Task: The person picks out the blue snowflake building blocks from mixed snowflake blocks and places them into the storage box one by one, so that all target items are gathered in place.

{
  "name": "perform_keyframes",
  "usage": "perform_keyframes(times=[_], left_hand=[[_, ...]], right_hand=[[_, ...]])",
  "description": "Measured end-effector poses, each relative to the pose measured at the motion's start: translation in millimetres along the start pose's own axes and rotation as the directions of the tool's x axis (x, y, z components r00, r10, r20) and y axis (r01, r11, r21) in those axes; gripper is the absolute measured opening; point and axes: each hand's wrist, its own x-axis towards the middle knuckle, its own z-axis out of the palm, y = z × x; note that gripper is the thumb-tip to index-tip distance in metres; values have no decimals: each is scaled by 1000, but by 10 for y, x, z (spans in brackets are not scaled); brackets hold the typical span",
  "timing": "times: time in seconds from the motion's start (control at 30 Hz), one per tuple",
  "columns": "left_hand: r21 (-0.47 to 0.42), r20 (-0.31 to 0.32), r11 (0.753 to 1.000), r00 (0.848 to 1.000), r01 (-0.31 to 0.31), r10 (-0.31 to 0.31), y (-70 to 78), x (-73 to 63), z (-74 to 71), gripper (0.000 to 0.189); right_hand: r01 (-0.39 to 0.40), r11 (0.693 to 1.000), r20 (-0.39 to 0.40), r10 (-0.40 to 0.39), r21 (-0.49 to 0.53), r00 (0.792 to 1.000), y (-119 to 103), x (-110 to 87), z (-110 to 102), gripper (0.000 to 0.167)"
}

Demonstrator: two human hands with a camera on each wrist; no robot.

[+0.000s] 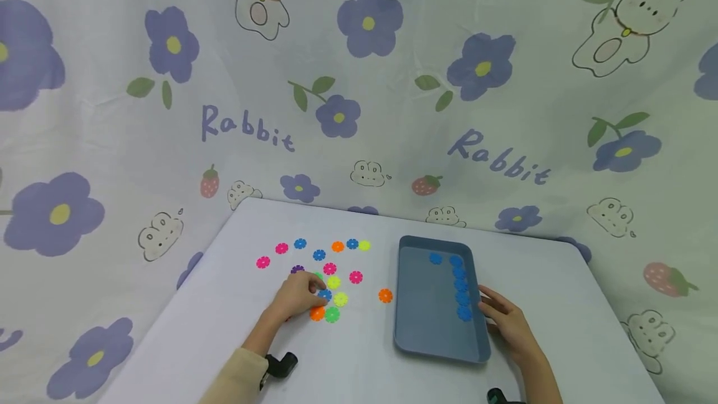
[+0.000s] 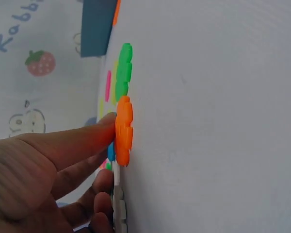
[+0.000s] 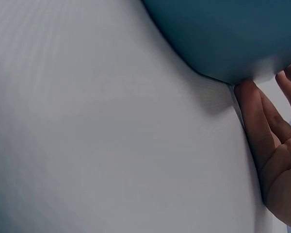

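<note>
My left hand (image 1: 298, 297) is low over the loose plastic snowflake discs on the left, with thumb and forefinger at either side of a blue snowflake disc (image 1: 325, 295), pinching it. In the left wrist view, an orange disc (image 2: 124, 131) stands in front of the fingertips and partly hides the blue disc (image 2: 111, 152). A green disc (image 1: 332, 315) lies by the orange one. My right hand (image 1: 507, 320) rests at the right side of the blue-grey tray (image 1: 432, 335), its extended fingers touching the outer wall. Several blue discs (image 1: 462, 285) lie inside, mostly lined along the right side.
Pink, yellow, orange, purple and blue discs are scattered on the white table (image 1: 342, 366), including a pink disc (image 1: 356, 277) right of the group. One orange disc (image 1: 385, 295) lies close to the tray's left wall. A rabbit-print curtain (image 1: 370, 86) hangs behind the table.
</note>
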Motion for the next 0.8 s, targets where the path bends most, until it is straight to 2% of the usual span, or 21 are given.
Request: perform_keyframes(times=[0.17,0.33,0.47,0.6,0.8], left_hand=[[-34,-16,999,1000,-1,0,57,-5,3,24],[-66,-36,998,999,-21,18,110,-3,-7,17],[-130,-29,991,1000,-12,8,158,3,10,13],[-213,-6,977,1000,28,-30,212,39,22,15],[-271,17,962,1000,22,-18,297,134,53,15]], right_hand=[[4,1000,-2,-4,-5,1000,8,5,-14,68],[6,1000,2,-6,5,1000,-1,7,-9,67],[21,1000,3,-21,6,1000,8,8,-9,67],[31,1000,-1,-31,-1,1000,16,32,-14,65],[34,999,4,-34,-1,999,30,33,-15,66]])
